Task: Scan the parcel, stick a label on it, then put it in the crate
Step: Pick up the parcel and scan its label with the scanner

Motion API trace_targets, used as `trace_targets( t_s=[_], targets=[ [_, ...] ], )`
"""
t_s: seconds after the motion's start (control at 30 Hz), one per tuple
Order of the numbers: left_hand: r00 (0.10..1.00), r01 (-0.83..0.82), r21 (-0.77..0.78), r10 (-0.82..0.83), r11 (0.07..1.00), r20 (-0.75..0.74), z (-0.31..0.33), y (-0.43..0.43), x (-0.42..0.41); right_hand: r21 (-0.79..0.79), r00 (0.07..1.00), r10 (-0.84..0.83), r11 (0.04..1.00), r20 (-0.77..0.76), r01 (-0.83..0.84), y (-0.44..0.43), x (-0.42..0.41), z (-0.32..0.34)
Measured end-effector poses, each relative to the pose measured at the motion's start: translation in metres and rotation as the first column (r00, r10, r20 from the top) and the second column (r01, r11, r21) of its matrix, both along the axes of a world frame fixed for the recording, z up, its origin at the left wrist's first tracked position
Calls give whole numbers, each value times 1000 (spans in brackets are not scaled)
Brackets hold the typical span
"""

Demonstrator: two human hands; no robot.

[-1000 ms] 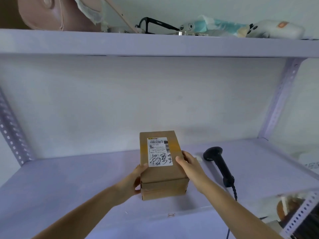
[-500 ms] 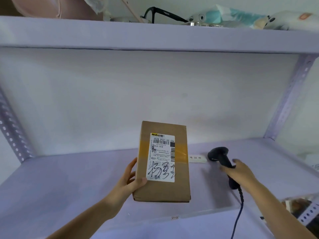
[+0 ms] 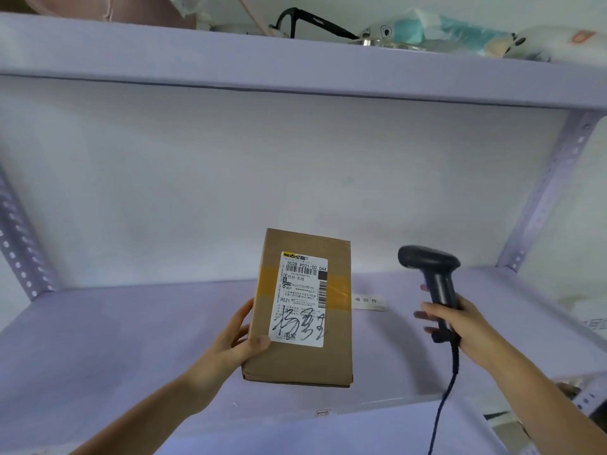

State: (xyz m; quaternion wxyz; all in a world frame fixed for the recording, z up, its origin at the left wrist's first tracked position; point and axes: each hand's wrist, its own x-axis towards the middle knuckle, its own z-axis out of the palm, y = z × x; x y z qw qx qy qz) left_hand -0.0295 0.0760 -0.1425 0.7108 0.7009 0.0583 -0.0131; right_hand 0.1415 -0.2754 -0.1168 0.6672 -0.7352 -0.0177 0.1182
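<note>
A brown cardboard parcel (image 3: 335, 330) with a white shipping label on its face is held tilted up above the shelf board. My left hand (image 3: 235, 343) grips its lower left edge, thumb on the front face. To its right, my right hand (image 3: 460, 326) is closed around the handle of a black barcode scanner (image 3: 433, 270), lifted off the shelf. The scanner's head is level with the parcel's upper part and apart from it. Its coiled cable hangs down past the shelf edge. No crate is in view.
A small white label strip (image 3: 369, 302) lies on the lilac shelf board (image 3: 115, 339) behind the parcel. The upper shelf (image 3: 295, 70) carries glasses, a plush toy and a pink bag. Perforated uprights (image 3: 545, 192) stand at both sides.
My right hand left the parcel, took hold of the scanner and lifted it off the shelf. My left hand tipped the parcel up so that its label faces me.
</note>
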Motion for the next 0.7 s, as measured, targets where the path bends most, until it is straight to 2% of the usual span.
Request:
trace_targets(
  t_s=[0.07, 0.13, 0.2, 0.27, 0.33, 0.43, 0.53, 0.7],
  targets=[
    [1000, 12, 19, -12, 1000, -2, 2, -1, 1, 84, 997, 68, 994, 35, -71, -1, -13, 25],
    [1000, 29, 41, -29, 999, 1, 7, -1, 1, 40, 983, 154, 987, 104, -159, -2, -28, 48],
    [999, 40, 57, -40, 998, 4, 11, -2, 3, -117, 948, 259, 964, 186, -240, -2, -45, 70],
    [999, 50, 69, -50, 996, 2, 14, -3, 3, -336, 905, 355, 903, 234, -267, -1, -62, 89],
    [998, 55, 89, -56, 995, 0, 16, -4, 4, -529, 862, 437, 810, 258, -252, 1, -77, 101],
    [998, 58, 111, -59, 992, 5, 19, -6, 3, -759, 774, 574, 620, 269, -196, 9, -88, 102],
    [998, 65, 128, -68, 990, 18, 22, -7, 3, -835, 754, 626, 510, 197, -206, 15, -88, 92],
    [996, 72, 143, -78, 987, 34, 25, -10, 3, -854, 744, 640, 482, 192, -195, 20, -83, 84]
  ],
)
